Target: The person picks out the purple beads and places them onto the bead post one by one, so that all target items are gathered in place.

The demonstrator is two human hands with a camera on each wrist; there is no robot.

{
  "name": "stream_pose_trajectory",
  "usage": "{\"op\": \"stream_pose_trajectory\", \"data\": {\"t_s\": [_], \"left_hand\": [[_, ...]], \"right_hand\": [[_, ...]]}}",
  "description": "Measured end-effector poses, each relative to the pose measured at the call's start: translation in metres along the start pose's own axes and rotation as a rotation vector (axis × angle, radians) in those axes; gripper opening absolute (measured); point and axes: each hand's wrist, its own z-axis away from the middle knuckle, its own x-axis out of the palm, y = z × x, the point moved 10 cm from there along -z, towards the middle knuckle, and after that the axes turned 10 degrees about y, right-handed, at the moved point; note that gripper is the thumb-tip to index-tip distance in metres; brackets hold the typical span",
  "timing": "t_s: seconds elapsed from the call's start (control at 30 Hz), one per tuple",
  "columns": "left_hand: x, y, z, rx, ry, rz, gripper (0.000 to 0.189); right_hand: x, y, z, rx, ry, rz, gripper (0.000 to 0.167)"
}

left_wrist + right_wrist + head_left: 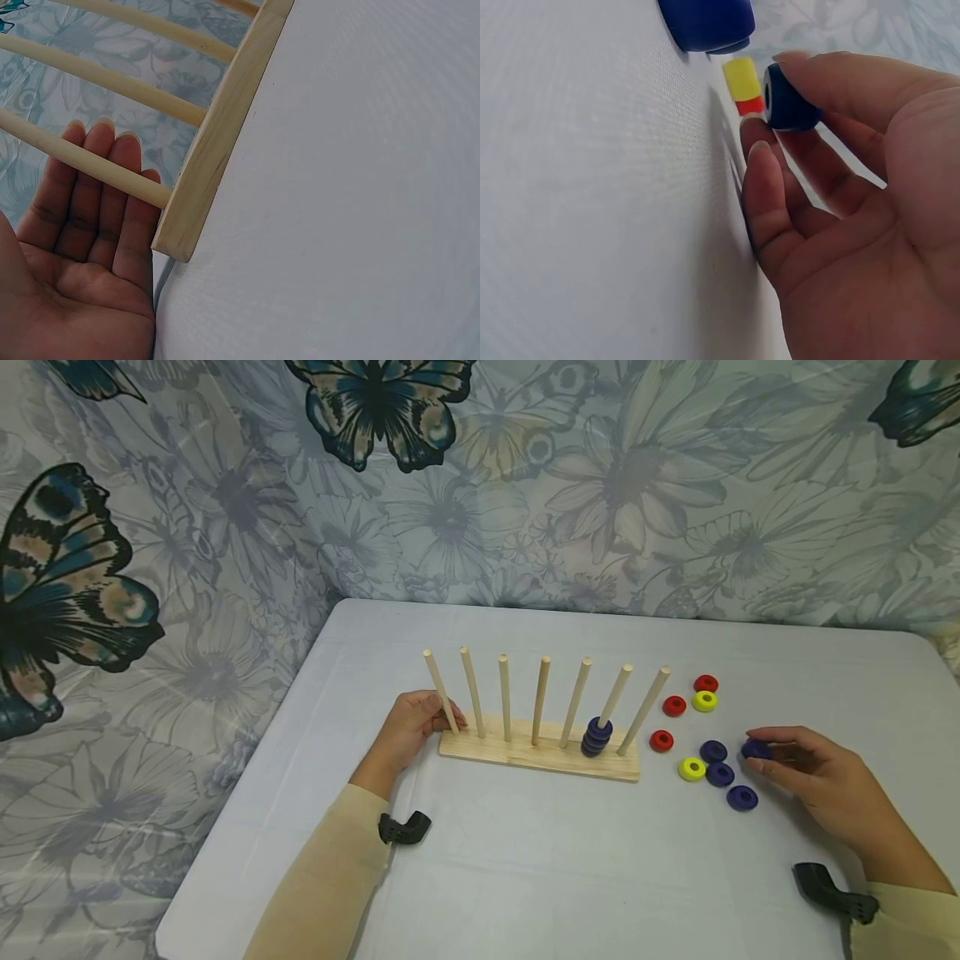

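Note:
A wooden board with several upright pegs [540,760] stands on the white table. Stacked on its second peg from the right are several dark blue rings [596,739]. My left hand [414,727] is at the board's left end, its fingers extended behind the end peg [90,161] in the left wrist view. Between thumb and fingertips, my right hand [821,777] pinches a blue ring [787,101], right of the loose rings. Closest to it lie three blue rings [720,774] on the table.
Two yellow rings [692,769] and three red rings [661,741] lie loose to the right of the board. Behind the white table [525,877] hangs a cloth [450,527] printed with flowers and butterflies. A black device [405,828] is strapped on each wrist.

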Motion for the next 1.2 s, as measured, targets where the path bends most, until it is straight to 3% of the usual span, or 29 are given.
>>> {"op": "stream_pose_trajectory", "data": {"t_s": [0.67,1.0,1.2], "left_hand": [[0.0,0.0,0.0,0.003,-0.002,-0.003,0.096],[-0.001,-0.001,-0.001,-0.008,0.003,-0.006,0.099],[-0.001,-0.002,-0.001,-0.01,0.006,-0.006,0.098]], "right_hand": [[-0.012,-0.015,0.0,-0.02,0.085,-0.08,0.04],[-0.014,-0.031,-0.001,-0.114,0.123,-0.147,0.043],[-0.013,-0.037,0.0,-0.118,0.121,-0.129,0.043]]}}
